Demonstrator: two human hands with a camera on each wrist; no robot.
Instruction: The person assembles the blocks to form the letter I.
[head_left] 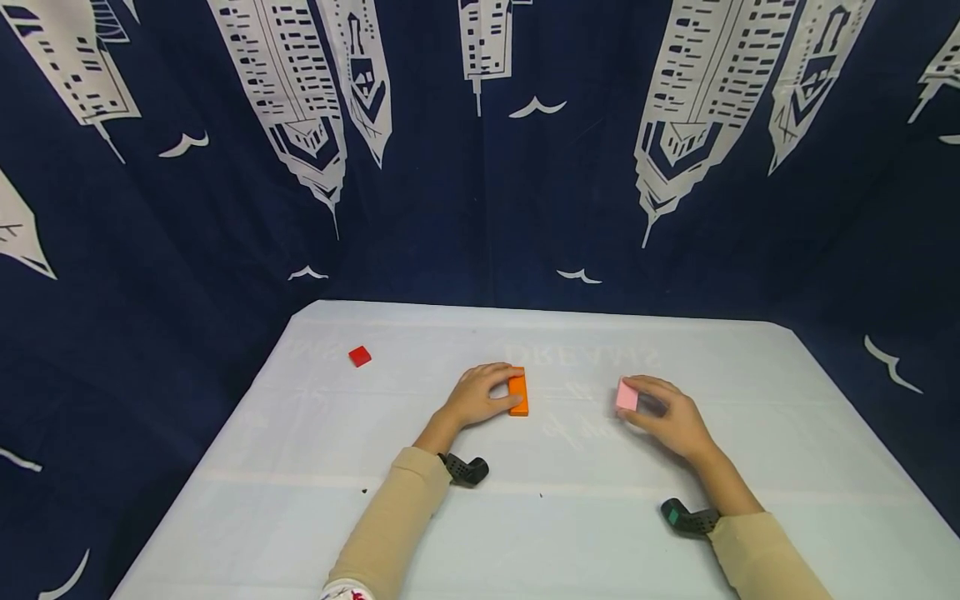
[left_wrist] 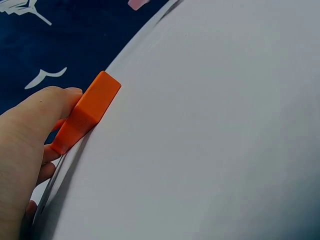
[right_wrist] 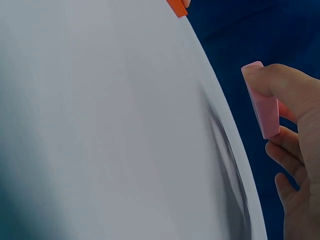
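Observation:
Near the middle of the white table, the left hand (head_left: 480,394) pinches an orange rectangular block (head_left: 518,393) between thumb and fingers. The left wrist view shows the same orange block (left_wrist: 90,112) with its edges facing the camera. Further right, the right hand (head_left: 671,417) holds a pink block (head_left: 627,396) by its ends, thumb on the near side. Close up in the right wrist view, the pink block (right_wrist: 265,105) sits between thumb and fingertips. A small red block (head_left: 360,357) lies by itself at the far left of the table, touched by neither hand.
The white table (head_left: 570,517) has rounded far corners and faint printed lettering. Behind it hangs a dark blue cloth (head_left: 495,208) with white buildings and birds. Black wrist devices (head_left: 467,471) sit on both forearms. A few dark specks dot the near tabletop.

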